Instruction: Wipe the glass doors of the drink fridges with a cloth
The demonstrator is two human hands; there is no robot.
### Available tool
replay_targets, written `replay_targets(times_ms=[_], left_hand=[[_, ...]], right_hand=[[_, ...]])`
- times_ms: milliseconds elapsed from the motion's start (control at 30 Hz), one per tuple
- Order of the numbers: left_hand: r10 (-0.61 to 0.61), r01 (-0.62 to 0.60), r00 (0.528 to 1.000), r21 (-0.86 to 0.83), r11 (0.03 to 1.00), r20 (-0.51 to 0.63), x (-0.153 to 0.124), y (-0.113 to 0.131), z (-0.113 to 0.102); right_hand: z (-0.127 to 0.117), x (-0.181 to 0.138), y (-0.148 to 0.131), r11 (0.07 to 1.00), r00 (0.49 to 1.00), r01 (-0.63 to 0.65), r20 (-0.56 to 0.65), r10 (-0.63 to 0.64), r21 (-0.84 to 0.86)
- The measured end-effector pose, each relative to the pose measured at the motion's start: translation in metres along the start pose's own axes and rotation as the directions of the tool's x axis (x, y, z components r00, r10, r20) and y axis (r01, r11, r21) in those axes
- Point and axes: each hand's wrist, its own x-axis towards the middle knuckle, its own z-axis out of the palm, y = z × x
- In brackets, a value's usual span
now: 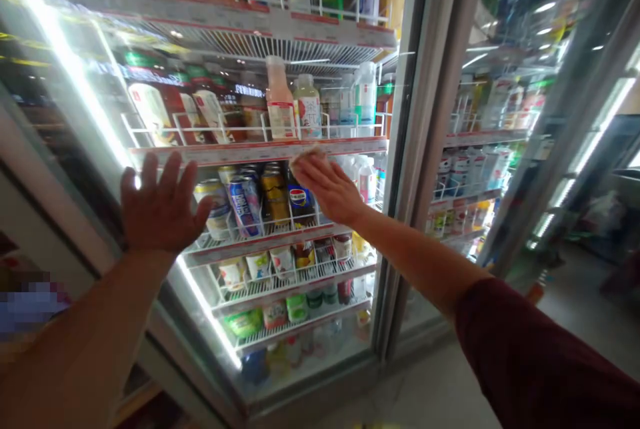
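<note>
I stand before an open drinks cooler. My left hand (160, 205) is raised flat with fingers spread, against the edge of the open glass door (75, 149) at the cooler's left. My right hand (327, 185) reaches into the cooler with fingers stretched out, its fingertips at the red-and-white price rail (250, 151) of the second shelf, just above a row of cans. A dark Pepsi can (300, 201) and a blue can (245, 197) sit right below that hand. Neither hand holds anything.
Wire shelves carry bottles (307, 105) above and cups and bottles (260, 265) below. A closed glass door (500, 115) of a neighbouring cooler stands to the right. Grey floor (435, 389) lies at the bottom right.
</note>
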Motion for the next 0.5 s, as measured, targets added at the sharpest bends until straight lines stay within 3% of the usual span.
replay_targets(times_ms=[67, 100, 233, 300, 400, 500], left_hand=[[0.010, -0.010, 1.000, 0.002, 1.000, -0.002, 0.000, 0.000, -0.001], [0.010, -0.010, 1.000, 0.002, 1.000, 0.004, 0.001, 0.001, -0.001], [-0.012, 0.012, 1.000, -0.023, 1.000, 0.020, 0.002, 0.004, -0.004], [-0.014, 0.015, 1.000, -0.041, 0.999, 0.017, 0.003, 0.005, -0.004], [-0.027, 0.027, 1.000, -0.054, 0.998, 0.008, 0.003, 0.006, -0.004], [-0.035, 0.036, 0.999, -0.051, 0.998, 0.008, 0.002, 0.007, -0.004]], right_hand=[[-0.002, 0.012, 0.001, 0.991, 0.987, -0.131, -0.095, 0.130, -0.001], [-0.001, 0.012, -0.002, 0.990, 0.985, -0.138, -0.101, 0.138, 0.008], [0.007, -0.003, -0.022, 0.989, 0.987, 0.132, 0.088, -0.138, 0.073], [0.005, 0.001, -0.024, 0.979, 0.970, 0.192, 0.136, -0.200, 0.070], [-0.004, 0.031, -0.019, 0.999, 1.000, 0.018, 0.016, -0.018, -0.029], [-0.005, 0.053, -0.023, 0.984, 0.983, -0.160, -0.106, 0.151, -0.079]])
